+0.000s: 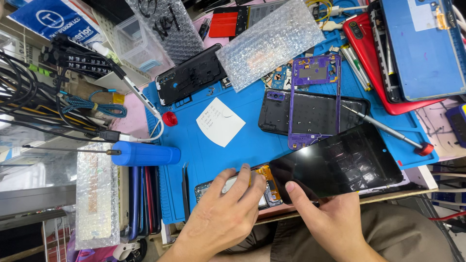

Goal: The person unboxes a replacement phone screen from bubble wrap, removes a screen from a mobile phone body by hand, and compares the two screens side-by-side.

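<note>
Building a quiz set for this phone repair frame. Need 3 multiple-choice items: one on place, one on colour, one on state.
1. Where does the white paper note lie?
A. on the blue mat
B. on the red phone
C. in the clear plastic box

2. What colour is the bare phone frame lying over the black back cover?
A. green
B. purple
C. white

3. How does the black screen panel stand?
A. flat and closed on the phone body
B. swung open off the body
C. wrapped in bubble wrap

Key:
1 A, the white paper note rests on the blue mat.
2 B, the phone frame is purple.
3 B, the right hand holds the black screen panel off the phone body, which the left hand presses; orange parts show between.
</note>
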